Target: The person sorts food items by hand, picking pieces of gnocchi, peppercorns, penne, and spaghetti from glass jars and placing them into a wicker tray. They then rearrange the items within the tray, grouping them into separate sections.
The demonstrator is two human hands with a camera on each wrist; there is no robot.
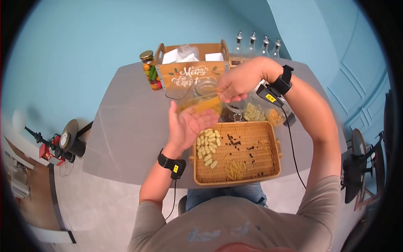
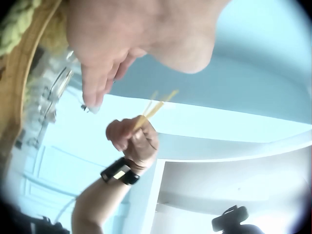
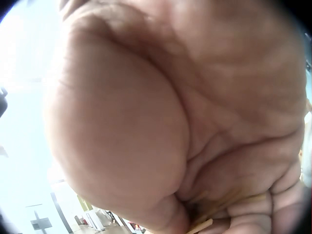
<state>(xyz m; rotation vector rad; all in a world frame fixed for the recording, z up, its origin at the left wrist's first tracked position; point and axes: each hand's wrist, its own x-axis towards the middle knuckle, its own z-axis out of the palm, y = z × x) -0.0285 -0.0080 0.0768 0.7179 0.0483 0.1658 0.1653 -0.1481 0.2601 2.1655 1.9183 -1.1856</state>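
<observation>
My right hand (image 1: pixel 241 84) grips several thin yellow sticks (image 1: pixel 206 105), which point to the left above the jars. In the left wrist view the right hand (image 2: pixel 139 141) holds the sticks (image 2: pixel 155 109) between thumb and curled fingers; in the right wrist view their ends (image 3: pixel 224 201) show against the fingers. My left hand (image 1: pixel 188 126) is held palm up with the fingers extended, just below the sticks, beside the wicker tray (image 1: pixel 237 182). In the left wrist view the left hand (image 2: pixel 126 39) is empty.
The tray holds peanuts (image 1: pixel 208 145), dark bits (image 1: pixel 234 142) and yellow pieces (image 1: pixel 236 170). Glass jars stand behind it. Further back are a wooden crate (image 1: pixel 191 75), a jar of colourful vegetables (image 1: pixel 152 73) and several glass bottles (image 1: pixel 252 48).
</observation>
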